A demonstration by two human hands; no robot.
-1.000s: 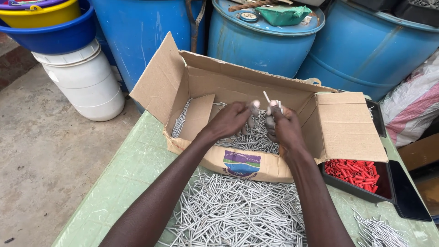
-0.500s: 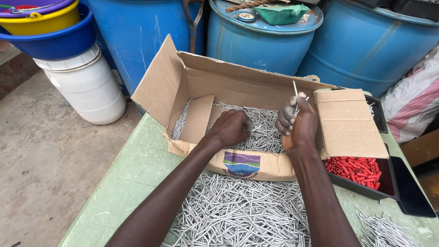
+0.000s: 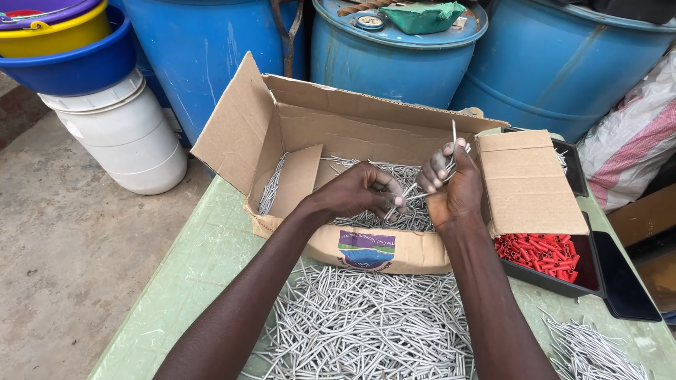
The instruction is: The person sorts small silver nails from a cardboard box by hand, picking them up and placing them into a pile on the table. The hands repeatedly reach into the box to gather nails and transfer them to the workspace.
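An open cardboard box point(image 3: 282, 127) stands on a green table point(image 3: 204, 260), holding many thin silver metal rods point(image 3: 412, 176). My left hand point(image 3: 359, 191) reaches into the box and pinches a few rods. My right hand point(image 3: 451, 183) is raised over the box's right side, clutching a small bundle of rods that sticks up between the fingers. A large loose heap of the same silver rods point(image 3: 366, 324) lies on the table in front of the box, between my forearms.
A black tray point(image 3: 591, 274) with small red tubes point(image 3: 539, 255) sits right of the box. More rods point(image 3: 591, 352) lie at the lower right. Blue barrels point(image 3: 394, 63), a white bucket point(image 3: 127, 141) and stacked basins point(image 3: 77, 63) stand behind.
My right hand rose and shifted right with its bundle of rods. My left hand dropped lower into the box and took hold of more rods.
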